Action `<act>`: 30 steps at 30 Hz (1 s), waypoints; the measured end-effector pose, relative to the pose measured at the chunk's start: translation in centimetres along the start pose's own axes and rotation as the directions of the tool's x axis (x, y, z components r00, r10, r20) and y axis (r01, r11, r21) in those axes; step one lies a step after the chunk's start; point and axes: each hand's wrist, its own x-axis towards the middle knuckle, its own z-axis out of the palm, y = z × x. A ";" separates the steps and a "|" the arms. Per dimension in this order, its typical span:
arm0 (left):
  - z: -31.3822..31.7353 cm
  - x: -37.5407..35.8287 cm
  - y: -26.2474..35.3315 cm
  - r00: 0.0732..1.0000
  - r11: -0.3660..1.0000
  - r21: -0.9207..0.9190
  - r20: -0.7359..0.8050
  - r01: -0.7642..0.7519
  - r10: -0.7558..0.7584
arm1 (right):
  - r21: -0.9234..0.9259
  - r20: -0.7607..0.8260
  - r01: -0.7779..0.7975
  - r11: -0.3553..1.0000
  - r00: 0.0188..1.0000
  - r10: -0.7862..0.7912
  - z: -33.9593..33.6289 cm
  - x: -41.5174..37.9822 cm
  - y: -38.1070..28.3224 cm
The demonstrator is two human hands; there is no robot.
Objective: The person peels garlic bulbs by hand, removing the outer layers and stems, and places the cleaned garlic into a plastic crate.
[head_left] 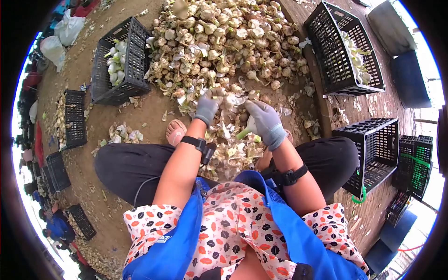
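My right hand (266, 122), in a grey glove, is closed around a garlic bulb (251, 125). The white side of the bulb and its green stem stick out below the palm. To its left my left hand (208, 106), gloved too, has its fingers curled in front of the pile. What those fingers grip, if anything, blends with the papery skins behind them. Just ahead of both hands lies a big heap of unpeeled garlic bulbs (219, 39), brownish and dirty. Loose peeled skins (235, 154) cover the ground between my legs.
A black crate (133, 60) at left and another crate (329, 56) at upper right hold white bulbs with green stems. Another black crate (373, 128) stands tilted near my right knee. A wooden plank (319, 88) edges the heap. More crates and people are at far left.
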 end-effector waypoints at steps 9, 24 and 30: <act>1.6 -10.4 13.8 0.800 0.923 -0.098 0.470 -0.372 0.373 | -0.020 0.203 0.194 0.981 0.961 -0.186 2.6 -1.8 -1.6; 3.1 -15.0 10.9 0.927 0.922 -0.259 0.167 -0.287 0.335 | -0.616 0.426 0.785 -0.069 0.258 -0.867 3.3 -2.1 0.0; 3.4 -15.1 10.7 0.821 0.823 0.015 0.090 -0.568 0.564 | -0.583 0.375 0.805 0.111 0.388 -0.842 2.7 -1.9 0.3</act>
